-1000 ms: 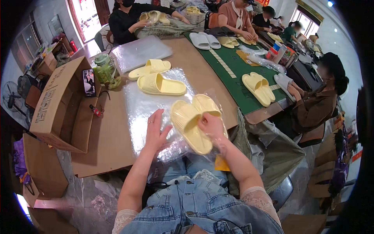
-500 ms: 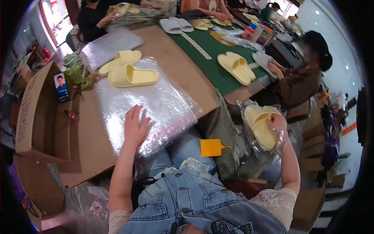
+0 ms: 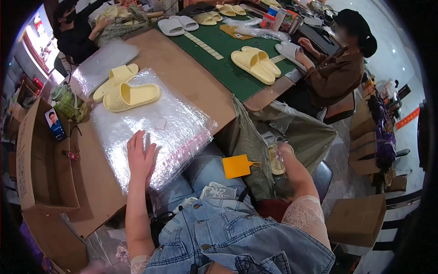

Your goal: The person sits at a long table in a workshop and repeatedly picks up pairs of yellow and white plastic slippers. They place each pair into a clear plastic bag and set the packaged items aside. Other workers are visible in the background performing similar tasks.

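My left hand (image 3: pixel 140 154) lies palm down, fingers stretched, on a stack of clear plastic bags (image 3: pixel 175 121) and holds nothing. Two pale yellow slippers sit on the stack's far end: the nearer slipper (image 3: pixel 137 95) overlaps the farther slipper (image 3: pixel 112 83). To the right, my right hand (image 3: pixel 287 153) is down inside the mouth of an olive-green woven sack (image 3: pixel 303 130). It closes on a bagged pair of yellow slippers (image 3: pixel 275 160), of which only part shows. The fingertips are partly hidden there.
An open cardboard box (image 3: pixel 45 182) with a phone (image 3: pixel 54 123) stands at left beside a green jar (image 3: pixel 68 100). Yellow slippers (image 3: pixel 255 64) and white slippers (image 3: pixel 178 25) rest on the green mat (image 3: pixel 219 73). A co-worker (image 3: pixel 337 77) sits at right. An orange tag (image 3: pixel 237 166) hangs by the sack.
My right hand has carried the bagged yellow slippers down into the sack, whose mouth now shows wide. My left hand stays on the bags. The view has shifted toward the right.
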